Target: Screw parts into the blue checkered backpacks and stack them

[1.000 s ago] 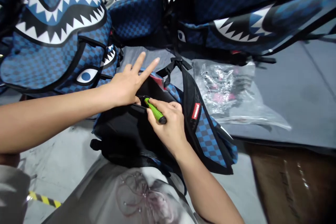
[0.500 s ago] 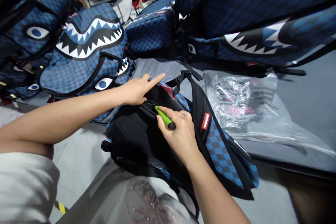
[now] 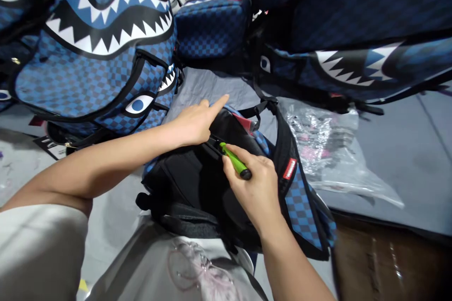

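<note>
A backpack (image 3: pixel 197 188) with a black back panel and blue checked sides lies across my lap and the table edge. My left hand (image 3: pixel 196 122) is on its upper edge, one finger stretched out and the others curled against the black fabric. My right hand (image 3: pixel 254 178) grips a slim bright green tool (image 3: pixel 235 160) with a black end. The tool's tip meets the black panel at a dark slit or seam just right of my left fingers; its exact working end is too dark to make out. A shoulder strap (image 3: pixel 284 141) with a red label hangs at the right.
Shark-mouth backpacks (image 3: pixel 95 75) are piled on the left. Another blue checked bag (image 3: pixel 213 28) stands at the back, and a larger one (image 3: pixel 356 66) lies back right. A clear plastic bag (image 3: pixel 318 141) rests on the grey table (image 3: pixel 420 160). A brown surface (image 3: pixel 388 258) shows below.
The view has shifted, so the left pile looks nearer and larger. Both hands keep their places on the backpack, and the green tool stays in my right hand at the same spot.
</note>
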Tool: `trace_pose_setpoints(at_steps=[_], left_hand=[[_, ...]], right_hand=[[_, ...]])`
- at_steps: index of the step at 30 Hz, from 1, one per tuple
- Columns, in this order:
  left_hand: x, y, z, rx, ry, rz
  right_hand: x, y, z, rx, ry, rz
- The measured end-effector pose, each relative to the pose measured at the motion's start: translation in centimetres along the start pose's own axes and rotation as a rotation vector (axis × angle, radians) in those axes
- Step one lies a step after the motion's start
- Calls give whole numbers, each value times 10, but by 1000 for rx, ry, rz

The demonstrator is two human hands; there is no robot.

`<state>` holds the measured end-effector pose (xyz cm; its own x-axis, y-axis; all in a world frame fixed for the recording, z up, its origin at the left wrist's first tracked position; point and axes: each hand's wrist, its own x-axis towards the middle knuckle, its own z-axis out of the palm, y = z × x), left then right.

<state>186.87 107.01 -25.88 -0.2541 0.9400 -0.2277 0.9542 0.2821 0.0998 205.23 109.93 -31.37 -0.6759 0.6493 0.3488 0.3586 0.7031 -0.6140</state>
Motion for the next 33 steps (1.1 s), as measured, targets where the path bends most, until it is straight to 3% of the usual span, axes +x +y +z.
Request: trace_pose_setpoints(at_steps=[11, 21, 33], left_hand=[[7, -4, 2, -22, 4, 45], [12, -2, 0, -4, -26, 37], [13, -1, 1, 2, -23, 27]], right_hand=[[2, 3, -9, 63, -84, -5], [4, 3, 0, 155, -68, 140], [7, -3, 5, 212, -86, 151]])
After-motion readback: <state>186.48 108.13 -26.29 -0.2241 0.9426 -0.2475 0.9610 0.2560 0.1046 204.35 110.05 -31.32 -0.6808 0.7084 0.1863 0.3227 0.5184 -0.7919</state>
